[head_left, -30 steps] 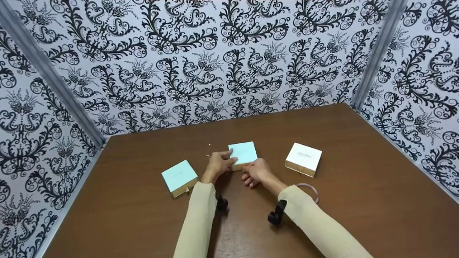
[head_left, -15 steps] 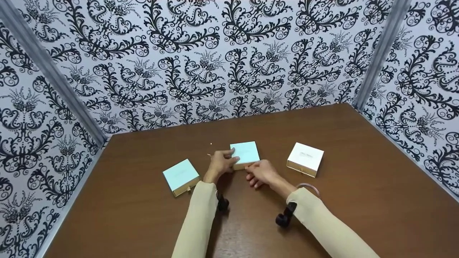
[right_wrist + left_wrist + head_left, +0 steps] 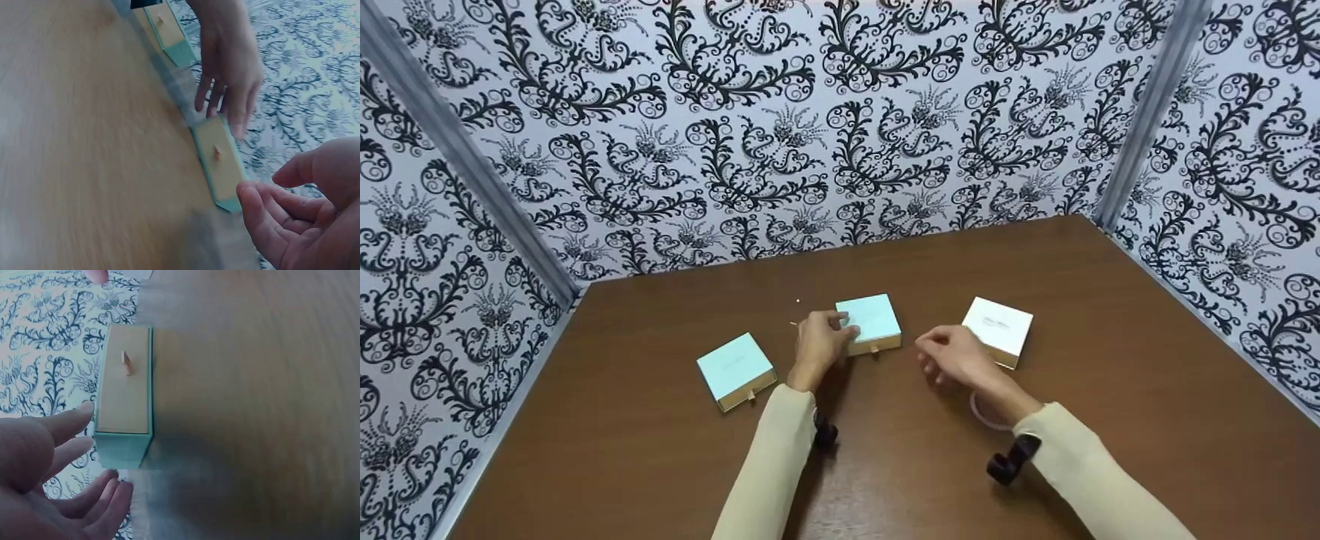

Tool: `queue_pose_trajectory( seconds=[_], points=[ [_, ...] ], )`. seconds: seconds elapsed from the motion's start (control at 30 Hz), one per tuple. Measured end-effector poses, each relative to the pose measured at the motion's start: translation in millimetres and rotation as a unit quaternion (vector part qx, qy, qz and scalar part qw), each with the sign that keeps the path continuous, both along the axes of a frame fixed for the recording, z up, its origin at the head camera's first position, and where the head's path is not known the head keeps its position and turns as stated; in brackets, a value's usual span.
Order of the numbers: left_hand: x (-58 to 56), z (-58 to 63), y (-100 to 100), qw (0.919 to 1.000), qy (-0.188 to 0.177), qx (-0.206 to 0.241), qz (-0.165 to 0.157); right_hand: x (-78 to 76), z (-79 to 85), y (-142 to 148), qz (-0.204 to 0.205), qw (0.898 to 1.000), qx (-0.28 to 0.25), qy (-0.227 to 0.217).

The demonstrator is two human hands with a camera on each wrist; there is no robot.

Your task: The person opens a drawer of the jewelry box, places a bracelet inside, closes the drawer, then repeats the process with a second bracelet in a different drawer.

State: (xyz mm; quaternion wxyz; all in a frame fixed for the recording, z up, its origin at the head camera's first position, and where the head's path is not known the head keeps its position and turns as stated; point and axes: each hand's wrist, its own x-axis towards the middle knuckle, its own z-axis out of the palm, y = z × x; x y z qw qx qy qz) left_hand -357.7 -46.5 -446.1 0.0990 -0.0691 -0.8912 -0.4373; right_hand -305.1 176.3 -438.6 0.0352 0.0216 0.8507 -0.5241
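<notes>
A mint jewelry drawer box (image 3: 876, 313) with a gold front and a small ribbon pull sits mid-table, its drawer pushed in. My left hand (image 3: 819, 343) is at the box's left end, thumb and fingertips beside or lightly against it; in the left wrist view the fingers (image 3: 70, 424) are extended around the mint box (image 3: 125, 382). To the right of that box, my right hand (image 3: 958, 356) is in the air, fingers loosely bent with nothing between them. In the right wrist view the pull tab (image 3: 217, 152) stands free of both hands.
Another mint drawer box (image 3: 735, 366) lies to the left. A white drawer box (image 3: 999, 324) stands right, partly behind my right hand. A pinkish loop (image 3: 976, 412) lies partly under my right wrist. Tiny shiny bits (image 3: 798, 301) lie behind my left hand. Patterned walls (image 3: 810, 150) enclose the table.
My right hand has let go of the middle box's front and moved right, uncovering its ribbon pull. My left hand stays at the box's left end.
</notes>
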Motion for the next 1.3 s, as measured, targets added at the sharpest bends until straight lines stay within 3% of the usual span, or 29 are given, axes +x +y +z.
queue_pose_trajectory(
  seconds=[0.13,0.23,0.33,0.43,0.6,0.77,0.97,1.1,1.3],
  points=[
    [-0.4,4.4,4.3,0.9987,0.046,-0.008,0.019,3.1,9.1,20.8,-0.027,0.996,0.043,0.07],
    [1.8,7.0,11.1,0.9981,0.057,0.003,0.024,6.8,15.9,37.0,-0.067,0.986,0.096,0.122],
    [7.0,9.9,21.4,0.998,0.045,0.036,0.024,10.1,21.5,50.9,-0.112,0.974,0.133,0.148],
    [14.4,11.0,35.0,0.9971,0.036,0.065,0.019,10.3,22.3,65.0,-0.147,0.968,0.138,0.153],
    [27.4,7.7,60.0,0.9957,0.003,0.089,-0.025,5.5,16.2,91.9,-0.179,0.964,0.124,0.155],
    [36.9,3.3,81.9,0.9895,-0.068,0.112,-0.062,1.8,13.9,115.3,-0.154,0.97,0.114,0.15],
    [42.7,-3.0,103.3,0.9735,-0.149,0.153,-0.081,-2.3,7.5,135.4,-0.119,0.979,0.11,0.123],
    [43.7,-3.8,115.1,0.9666,-0.179,0.163,-0.083,-7.0,0.7,142.9,-0.099,0.984,0.108,0.106],
    [40.7,-2.7,130.2,0.9632,-0.187,0.177,-0.078,-12.2,-6.4,144.4,-0.079,0.989,0.097,0.074]
  ],
)
